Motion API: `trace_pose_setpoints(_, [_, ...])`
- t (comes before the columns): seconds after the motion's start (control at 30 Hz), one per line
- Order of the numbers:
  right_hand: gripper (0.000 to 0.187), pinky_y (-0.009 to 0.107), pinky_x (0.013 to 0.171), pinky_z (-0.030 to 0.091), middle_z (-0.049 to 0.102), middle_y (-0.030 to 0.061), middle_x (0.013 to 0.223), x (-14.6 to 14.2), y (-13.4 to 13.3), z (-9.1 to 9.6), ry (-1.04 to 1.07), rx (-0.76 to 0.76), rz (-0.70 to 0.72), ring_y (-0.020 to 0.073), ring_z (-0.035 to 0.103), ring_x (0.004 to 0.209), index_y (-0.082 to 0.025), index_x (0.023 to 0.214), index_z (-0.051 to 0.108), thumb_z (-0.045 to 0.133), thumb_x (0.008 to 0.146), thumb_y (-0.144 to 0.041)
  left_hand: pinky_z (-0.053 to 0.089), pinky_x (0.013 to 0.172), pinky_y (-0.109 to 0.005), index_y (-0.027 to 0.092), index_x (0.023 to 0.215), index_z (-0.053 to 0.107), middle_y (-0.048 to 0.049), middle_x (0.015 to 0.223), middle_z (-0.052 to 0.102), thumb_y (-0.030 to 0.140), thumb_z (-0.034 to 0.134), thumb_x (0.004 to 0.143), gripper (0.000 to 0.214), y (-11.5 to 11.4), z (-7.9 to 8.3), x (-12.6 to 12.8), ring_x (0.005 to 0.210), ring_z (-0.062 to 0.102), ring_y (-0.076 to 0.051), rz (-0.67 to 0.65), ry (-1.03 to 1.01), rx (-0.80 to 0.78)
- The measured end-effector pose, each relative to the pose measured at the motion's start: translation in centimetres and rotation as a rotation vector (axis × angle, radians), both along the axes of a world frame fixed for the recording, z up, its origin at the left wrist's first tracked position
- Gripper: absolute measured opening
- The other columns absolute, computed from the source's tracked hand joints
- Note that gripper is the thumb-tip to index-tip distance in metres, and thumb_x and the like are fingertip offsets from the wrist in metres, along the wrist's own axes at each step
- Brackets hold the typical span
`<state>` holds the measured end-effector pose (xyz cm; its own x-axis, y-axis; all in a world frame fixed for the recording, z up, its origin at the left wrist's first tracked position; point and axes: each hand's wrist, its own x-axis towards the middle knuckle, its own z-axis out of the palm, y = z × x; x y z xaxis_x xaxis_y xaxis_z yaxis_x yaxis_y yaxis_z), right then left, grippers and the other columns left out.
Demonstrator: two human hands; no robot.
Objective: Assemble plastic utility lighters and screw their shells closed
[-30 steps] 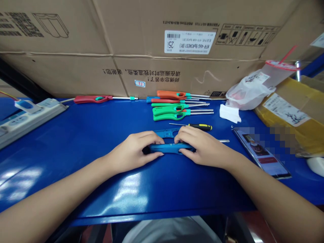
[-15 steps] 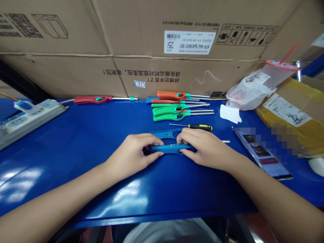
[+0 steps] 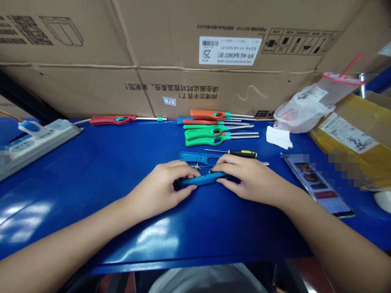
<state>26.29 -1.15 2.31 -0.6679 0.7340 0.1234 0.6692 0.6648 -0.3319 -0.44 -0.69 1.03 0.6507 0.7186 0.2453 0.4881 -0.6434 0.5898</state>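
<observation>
Between my two hands, just above the blue table, is a blue lighter shell half [image 3: 203, 179]. My left hand [image 3: 166, 183] pinches its left end between thumb and fingers. My right hand [image 3: 241, 175] grips its right end, fingers on the far side and thumb on the near side. Behind it lies the other blue shell half [image 3: 195, 157], inner side up. Small lighter parts [image 3: 196, 166] with a thin rod show between the halves, partly hidden by my fingers. A metal tube tip [image 3: 265, 163] sticks out beyond my right hand.
A black-and-yellow screwdriver [image 3: 242, 153] lies behind my right hand. Several long-nosed lighters [image 3: 204, 133] are piled near the cardboard box [image 3: 171, 81], with a red one [image 3: 106, 120] further left. A power strip [image 3: 42, 140] stands left; a phone [image 3: 317, 183], tissue [image 3: 278, 137] and bagged cup [image 3: 305, 108] are right.
The held shell half has tilted, its right end now higher and further away. Small parts and a thin rod have come into sight behind it, and the metal tip has shifted left.
</observation>
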Motion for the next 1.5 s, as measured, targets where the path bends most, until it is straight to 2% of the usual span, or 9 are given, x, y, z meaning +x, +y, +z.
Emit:
trace_pose_setpoints(0.23, [0.021,0.035,0.089,0.053,0.068,0.0060,0.118,0.3,-0.3,0.5,0.060,0.006,0.027,0.0205,0.067,0.103,-0.022,0.115,0.071,0.060,0.097,-0.026,0.053,0.084,-0.022,0.021,0.112,0.073,0.0003,0.106,0.076,0.026,0.063,0.099,0.017,0.1,0.0,0.0,0.095,0.070,-0.012,-0.033,-0.024,-0.043])
trace_pose_setpoints(0.47, [0.019,0.036,0.088,0.052,0.070,0.0063,0.106,2.0,0.5,1.2,0.069,0.085,-0.083,0.0225,0.066,0.101,-0.021,0.107,0.072,0.057,0.095,-0.020,0.052,0.085,-0.022,0.020,0.108,0.073,0.0005,0.100,0.075,0.019,0.063,0.098,0.014,-0.2,0.6,-0.2,0.092,0.070,-0.012,-0.133,-0.012,-0.015])
trace_pose_setpoints(0.67, [0.024,0.030,0.101,0.049,0.070,0.0073,0.122,1.8,0.6,0.7,0.213,-0.050,0.106,0.0179,0.065,0.115,-0.020,0.118,0.073,0.056,0.101,-0.020,0.054,0.086,-0.025,0.019,0.110,0.074,-0.0019,0.101,0.075,0.020,0.064,0.099,0.015,-0.2,0.3,-0.1,0.093,0.071,-0.014,-0.156,-0.019,0.027])
trace_pose_setpoints(0.8, [0.024,0.026,0.097,0.051,0.076,0.0053,0.113,1.1,0.5,0.4,0.240,-0.129,0.178,0.0148,0.069,0.107,-0.018,0.114,0.075,0.055,0.102,-0.015,0.054,0.089,-0.023,0.018,0.111,0.075,-0.0028,0.103,0.077,0.019,0.065,0.098,0.016,-0.3,0.3,0.0,0.096,0.072,-0.014,-0.182,-0.042,0.054])
trace_pose_setpoints(0.9, [0.016,0.023,0.085,0.053,0.076,0.0041,0.100,1.1,0.6,0.4,0.241,-0.123,0.159,0.0133,0.071,0.092,-0.017,0.102,0.076,0.060,0.100,-0.016,0.055,0.088,-0.022,0.018,0.113,0.075,-0.0028,0.103,0.077,0.018,0.065,0.098,0.018,-0.3,0.3,-0.1,0.095,0.073,-0.014,-0.230,-0.050,0.046])
trace_pose_setpoints(0.97, [0.016,0.025,0.083,0.053,0.075,0.0047,0.097,1.2,0.7,0.3,0.233,-0.073,0.156,0.0141,0.070,0.089,-0.016,0.097,0.075,0.060,0.100,-0.016,0.055,0.086,-0.022,0.018,0.114,0.075,-0.0031,0.103,0.077,0.018,0.065,0.098,0.018,-0.3,0.2,-0.1,0.094,0.073,-0.014,-0.250,-0.053,0.032])
trace_pose_setpoints(1.17, [0.018,0.031,0.085,0.052,0.074,0.0065,0.101,1.5,1.0,-0.1,0.179,0.039,0.086,0.0181,0.068,0.093,-0.016,0.100,0.073,0.055,0.102,-0.017,0.055,0.085,-0.022,0.020,0.115,0.076,-0.0028,0.103,0.076,0.019,0.064,0.099,0.020,-0.5,0.0,-0.2,0.092,0.072,-0.013,-0.268,-0.044,-0.010])
trace_pose_setpoints(1.37, [0.017,0.029,0.090,0.052,0.076,0.0036,0.108,1.9,0.9,0.3,0.158,-0.020,0.056,0.0173,0.070,0.100,-0.020,0.110,0.074,0.062,0.100,-0.028,0.057,0.082,-0.024,0.021,0.111,0.077,-0.0027,0.104,0.076,0.025,0.070,0.095,0.018,-0.6,0.2,-0.2,0.091,0.073,-0.015,-0.319,0.033,0.035])
trace_pose_setpoints(1.5, [0.020,0.032,0.083,0.052,0.076,0.0039,0.105,2.7,1.0,1.1,0.070,0.082,-0.107,0.0196,0.070,0.095,-0.021,0.106,0.073,0.056,0.101,-0.028,0.057,0.088,-0.027,0.021,0.114,0.076,-0.0048,0.110,0.075,0.027,0.072,0.094,0.021,-0.5,0.3,-0.1,0.099,0.072,-0.018,-0.312,0.036,0.065])
